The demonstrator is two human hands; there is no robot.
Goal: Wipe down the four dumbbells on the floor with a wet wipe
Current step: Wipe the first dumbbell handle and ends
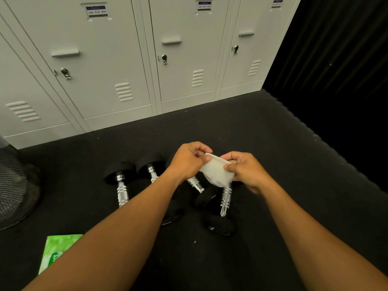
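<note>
Dumbbells (121, 181), wipes pack (56, 250) on floor (262, 143)

my left hand (189, 159) and right hand (244, 170) both pinch the white wet wipe (217, 170) above four dumbbells (121, 183) on the dark floor (273, 143)

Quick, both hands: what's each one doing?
Left hand: closed, pinching the white wet wipe.
Right hand: closed, pinching the same wipe.
</note>
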